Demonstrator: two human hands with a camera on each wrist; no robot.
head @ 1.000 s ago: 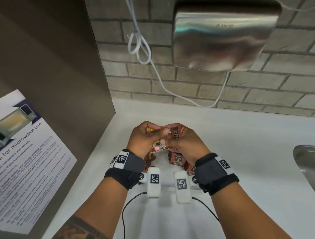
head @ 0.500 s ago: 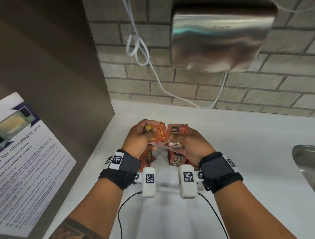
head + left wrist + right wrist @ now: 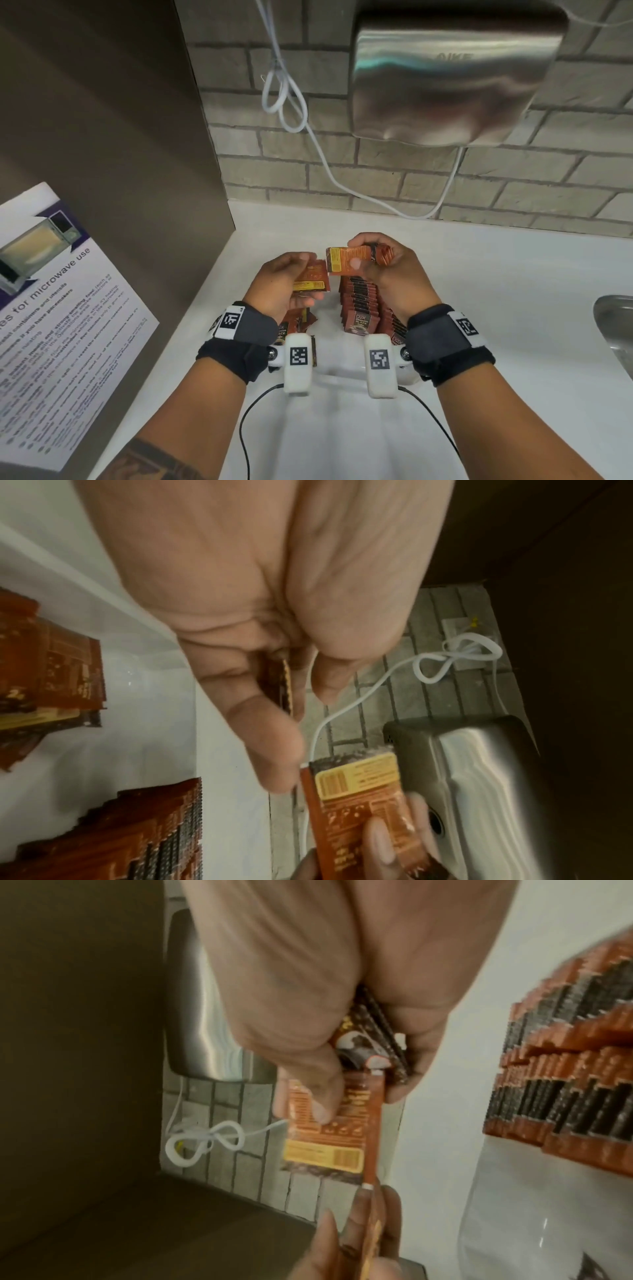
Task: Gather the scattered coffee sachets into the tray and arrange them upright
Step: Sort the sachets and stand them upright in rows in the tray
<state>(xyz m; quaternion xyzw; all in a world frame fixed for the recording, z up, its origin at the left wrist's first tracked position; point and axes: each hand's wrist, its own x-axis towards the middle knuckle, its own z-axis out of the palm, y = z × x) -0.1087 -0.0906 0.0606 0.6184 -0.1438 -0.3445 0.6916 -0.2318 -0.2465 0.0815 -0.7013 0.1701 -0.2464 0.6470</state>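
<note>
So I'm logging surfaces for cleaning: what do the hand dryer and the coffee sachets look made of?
Hand dryer: apparently brushed stainless steel, satin finish with streaky soft reflections. Coffee sachets: likely printed plastic or foil laminate, slightly glossy, with serrated crimped edges showing in the wrist views.

Even indoor light in the head view; dim, soft wrist views.

The head view is bright and mostly sharp, with pale sheen on the steel hand dryer (image 3: pixel 455 75) and the white surface (image 3: pixel 479 274), and straight brick lines bowing toward the edges. Both wrist views are darker and warmer, smeared by blur: the near palm (image 3: pixel 257 561) fills the frame out of focus, and corners fall into brown shadow.
</note>
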